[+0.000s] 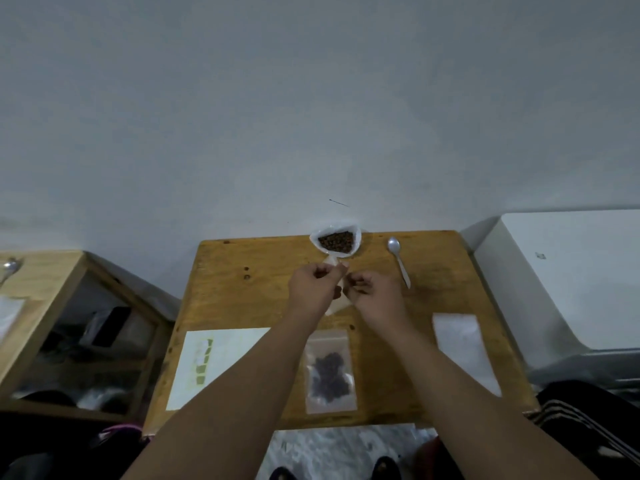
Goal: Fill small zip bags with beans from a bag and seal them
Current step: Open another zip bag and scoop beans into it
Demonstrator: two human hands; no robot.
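Observation:
An open white bag of dark beans (336,240) stands at the far edge of the wooden table (242,292). Just in front of it, my left hand (313,287) and my right hand (372,292) both pinch the top of a small clear zip bag (334,308), held between them above the table. Its lower corner shows below my left wrist. A filled zip bag (330,372) with dark beans lies flat near the front edge, between my forearms. A metal spoon (400,261) lies to the right of the bean bag.
A stack of small clear bags (462,344) lies at the right of the table. A white sheet with green marks (211,365) lies at the left. A wooden shelf unit (69,327) stands to the left, a white appliance (568,282) to the right.

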